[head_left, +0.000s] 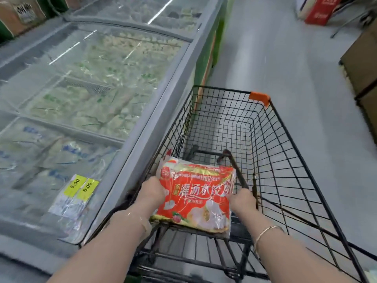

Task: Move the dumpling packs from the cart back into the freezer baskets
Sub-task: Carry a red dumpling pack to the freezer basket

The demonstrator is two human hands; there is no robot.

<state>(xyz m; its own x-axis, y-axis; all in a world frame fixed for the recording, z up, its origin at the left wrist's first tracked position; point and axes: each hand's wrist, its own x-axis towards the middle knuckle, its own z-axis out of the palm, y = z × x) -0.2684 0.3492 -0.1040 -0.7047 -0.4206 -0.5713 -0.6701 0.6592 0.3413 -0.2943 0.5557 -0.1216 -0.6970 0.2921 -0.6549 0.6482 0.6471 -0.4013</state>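
Observation:
A red and white dumpling pack (195, 195) with Chinese print lies on the near seat shelf of a black wire shopping cart (271, 144). My left hand (152, 190) is closed on the pack's left edge. My right hand (243, 199) is closed at the pack's right edge, over the cart's folding flap; whether it grips the pack or the wire I cannot tell. The cart's deep basket beyond the pack holds nothing I can see. A long chest freezer (155, 111) with frosted sliding glass lids (85, 82) runs along the cart's left side, with pale packs dimly visible under the glass.
Yellow price tags (81, 187) stick on the near glass lid. The grey aisle floor (285, 58) stretches ahead on the right. A red box (320, 11) and brown cartons (363, 74) stand at the right edge. Brown bags (20, 15) sit beyond the freezer at top left.

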